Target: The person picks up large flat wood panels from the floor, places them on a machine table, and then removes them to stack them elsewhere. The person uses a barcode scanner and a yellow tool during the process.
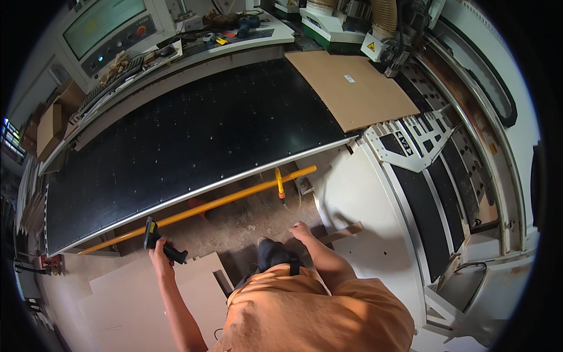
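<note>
Presently, the left hand [159, 253] is closed around the grip of a black handheld scanner [151, 234] with yellow marking. The scanner is located to the left of the wearer's orange shirt [316, 311], near the front edge of the black machine bed [193, 129]; its head overlaps the yellow bar [234, 199] in view, and contact between them cannot be confirmed. The right hand [301, 230] is loosely curled, near a brown strip [343, 233] beside the white machine base [375, 217]; whether its fingers pinch anything cannot be determined. A tan board [363, 105] bearing a small white label [349, 78] lies over the far right part of the bed, close to a white slotted bracket [404, 149]. A yellow fitting [280, 185] with an orange-red end hangs at the bar's right portion. Flat tan sheets [138, 299] lie below the left forearm. At upper left stands a control panel [117, 51] with a screen [102, 23] and a red button [141, 30]
</note>
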The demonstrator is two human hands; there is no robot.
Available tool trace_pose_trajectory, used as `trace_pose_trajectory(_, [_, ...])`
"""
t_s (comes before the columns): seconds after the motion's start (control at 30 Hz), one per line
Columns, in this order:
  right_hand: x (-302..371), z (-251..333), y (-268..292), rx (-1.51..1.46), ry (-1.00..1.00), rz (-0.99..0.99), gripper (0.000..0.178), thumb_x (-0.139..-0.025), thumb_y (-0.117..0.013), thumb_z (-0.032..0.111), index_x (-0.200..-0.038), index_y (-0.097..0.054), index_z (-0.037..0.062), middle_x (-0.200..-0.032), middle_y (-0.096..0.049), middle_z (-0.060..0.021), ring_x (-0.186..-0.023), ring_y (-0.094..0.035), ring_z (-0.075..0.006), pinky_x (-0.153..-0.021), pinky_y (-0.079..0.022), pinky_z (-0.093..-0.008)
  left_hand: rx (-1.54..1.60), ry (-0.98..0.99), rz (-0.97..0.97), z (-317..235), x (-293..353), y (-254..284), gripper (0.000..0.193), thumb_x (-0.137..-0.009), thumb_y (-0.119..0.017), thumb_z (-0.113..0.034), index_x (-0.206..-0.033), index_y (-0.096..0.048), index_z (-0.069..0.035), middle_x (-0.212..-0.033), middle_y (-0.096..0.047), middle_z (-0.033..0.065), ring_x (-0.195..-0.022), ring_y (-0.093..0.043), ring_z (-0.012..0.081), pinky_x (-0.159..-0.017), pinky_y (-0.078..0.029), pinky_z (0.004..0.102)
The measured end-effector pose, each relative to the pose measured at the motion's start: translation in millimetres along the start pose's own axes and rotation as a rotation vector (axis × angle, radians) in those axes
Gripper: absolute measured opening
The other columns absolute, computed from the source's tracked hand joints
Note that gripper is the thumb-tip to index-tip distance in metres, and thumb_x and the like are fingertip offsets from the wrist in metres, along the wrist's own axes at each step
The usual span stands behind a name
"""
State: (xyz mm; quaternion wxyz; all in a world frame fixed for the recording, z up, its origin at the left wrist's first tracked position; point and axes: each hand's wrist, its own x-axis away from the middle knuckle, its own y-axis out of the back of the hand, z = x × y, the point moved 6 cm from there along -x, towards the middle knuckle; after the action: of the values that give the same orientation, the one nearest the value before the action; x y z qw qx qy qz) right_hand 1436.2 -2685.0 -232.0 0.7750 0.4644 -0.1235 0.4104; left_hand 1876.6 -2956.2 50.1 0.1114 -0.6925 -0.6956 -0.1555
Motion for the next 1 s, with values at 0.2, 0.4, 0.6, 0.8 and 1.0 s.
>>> trace_pose_trajectory(0.2, [-75,56,28,-0.015,-0.025,-0.283,0.073,-0.072,-0.078,0.03,-0.131,-0.05,-0.0017,-0.125,-0.06,-0.0243,-0.119,-0.057,-0.038,-0.1,-0.047,-0.0412,0.209,-0.028,-0.104,-38,-145,-39,0.023,-0.082,-0.067,-0.034,-0.086,-0.061,-0.012,-0.075,-0.066,0.0043,-0.052,-0.056,0.0102,-0.036,-0.029,0.0233])
trace_pose_trajectory(0.4, [-132,101,6,-0.275,-0.09,-0.112,0.06,-0.074,-0.079,0.03,-0.119,-0.059,-0.0042,-0.116,-0.065,-0.0262,-0.11,-0.062,-0.0385,-0.093,-0.049,-0.0415,0.329,-0.152,-0.231,-40,-201,-36,0.021,-0.083,-0.067,-0.029,-0.082,-0.059,-0.009,-0.069,-0.061,0.0036,-0.057,-0.061,0.0149,-0.046,-0.043,0.0268])
trace_pose_trajectory(0.6, [-146,87,-6,-0.339,-0.135,-0.101,0.028,-0.074,-0.07,0.025,-0.08,-0.068,-0.0032,-0.074,-0.071,-0.0148,-0.074,-0.07,-0.0248,-0.07,-0.054,-0.0365,0.23,-0.239,-0.313,-37,-198,-37,0.025,-0.082,-0.067,-0.026,-0.078,-0.06,-0.002,-0.064,-0.06,0.0059,-0.056,-0.058,0.0181,-0.055,-0.047,0.0308])
trace_pose_trajectory(0.8, [-114,105,13,-0.793,-0.075,0.029,0.021,-0.086,-0.064,0.023,-0.087,-0.064,0.0021,-0.082,-0.069,-0.0103,-0.074,-0.071,-0.0224,-0.06,-0.056,-0.0366,0.036,-0.224,-0.416,-40,-189,-32,0.038,-0.079,-0.071,-0.032,-0.087,-0.068,0.005,-0.071,-0.063,0.0048,-0.066,-0.058,0.0149,-0.062,-0.048,0.0336])
trace_pose_trajectory(1.0, [-84,128,54,-0.939,-0.06,-0.133,0.026,-0.083,-0.063,0.024,-0.088,-0.054,-0.0008,-0.076,-0.064,-0.0125,-0.065,-0.064,-0.024,-0.056,-0.053,-0.0349,-0.039,-0.232,-0.419,-40,-194,-28,0.044,-0.077,-0.069,-0.034,-0.085,-0.066,0.009,-0.071,-0.066,0.0117,-0.069,-0.063,0.0199,-0.067,-0.05,0.0356])
